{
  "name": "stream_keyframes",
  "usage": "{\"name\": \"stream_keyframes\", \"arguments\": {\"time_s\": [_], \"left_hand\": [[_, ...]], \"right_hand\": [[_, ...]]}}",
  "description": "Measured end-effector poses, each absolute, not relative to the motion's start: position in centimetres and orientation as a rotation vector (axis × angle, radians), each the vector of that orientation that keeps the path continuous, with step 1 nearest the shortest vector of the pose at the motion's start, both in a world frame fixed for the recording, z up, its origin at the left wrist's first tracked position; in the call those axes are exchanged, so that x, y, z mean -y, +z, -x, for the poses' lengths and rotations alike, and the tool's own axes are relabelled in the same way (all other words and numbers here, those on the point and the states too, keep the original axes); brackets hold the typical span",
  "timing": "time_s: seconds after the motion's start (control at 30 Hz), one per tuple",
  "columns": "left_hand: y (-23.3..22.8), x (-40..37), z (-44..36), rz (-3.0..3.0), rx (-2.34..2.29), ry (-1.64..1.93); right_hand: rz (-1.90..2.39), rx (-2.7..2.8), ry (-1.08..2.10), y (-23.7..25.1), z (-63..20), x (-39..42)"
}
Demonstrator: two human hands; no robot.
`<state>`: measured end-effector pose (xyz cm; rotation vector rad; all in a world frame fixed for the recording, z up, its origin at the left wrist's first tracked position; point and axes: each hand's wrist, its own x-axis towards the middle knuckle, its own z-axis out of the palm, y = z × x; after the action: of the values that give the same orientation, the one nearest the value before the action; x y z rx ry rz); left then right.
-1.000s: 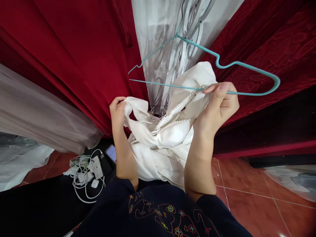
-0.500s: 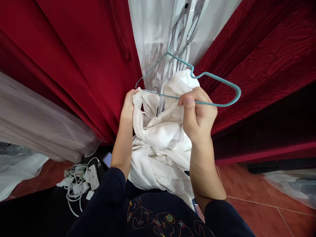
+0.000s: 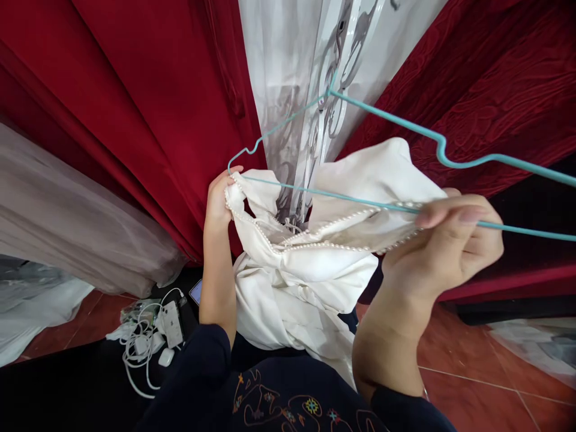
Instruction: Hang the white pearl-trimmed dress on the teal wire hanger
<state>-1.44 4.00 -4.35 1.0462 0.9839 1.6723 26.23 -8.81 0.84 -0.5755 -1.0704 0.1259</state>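
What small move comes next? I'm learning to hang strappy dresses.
Probably slide the left hand to slip its pearl strap over the hanger tip beside it. The right hand already pinches the other strap against the bar, while the dress hangs bunched below.

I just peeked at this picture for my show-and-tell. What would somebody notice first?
Probably the white garment with a pearl-beaded edge, bunched in the middle and held up by both hands. The right hand pinches its edge together with the bottom bar of a thin teal hanger, while the left hand grips the other corner. Deep red curtains fill the background, and a tangle of white chargers lies on the floor at lower left.
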Motion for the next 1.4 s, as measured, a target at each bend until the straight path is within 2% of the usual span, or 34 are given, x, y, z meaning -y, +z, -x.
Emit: {"name": "stream_keyframes", "arguments": {"time_s": [0.2, 0.43, 0.6, 0.8, 0.9, 1.2, 1.4], "left_hand": [[-4.9, -1.0, 5.3, -1.255, -1.404, 1.879], [1.0, -0.4, 6.9, -1.408, -1.432, 2.081], [5.1, 2.2, 4.8, -1.64, -1.492, 2.0], [7.0, -1.6, 2.0, -1.85, -1.484, 1.948], [7.4, -3.0, 0.3, -1.878, -1.401, 1.891], [5.6, -2.3, -1.3, -2.217, -1.123, 1.356], [4.3, -1.7, 0.3, -2.219, -1.179, 1.4]], "right_hand": [[0.621, 0.778, 0.587, -1.9, -28.4, 6.7], [0.641, 0.666, 0.68, -2.2, -29.8, 4.1], [0.673, 0.646, 0.722, -2.5, -30.1, 3.4], [0.651, 0.717, 0.716, -3.5, -30.2, 2.7], [0.738, 0.721, 0.728, -3.8, -30.1, 2.2], [0.747, 0.784, 0.731, -3.4, -30.8, 1.7], [0.738, 0.831, 0.66, -4.2, -31.7, 2.3]]}}
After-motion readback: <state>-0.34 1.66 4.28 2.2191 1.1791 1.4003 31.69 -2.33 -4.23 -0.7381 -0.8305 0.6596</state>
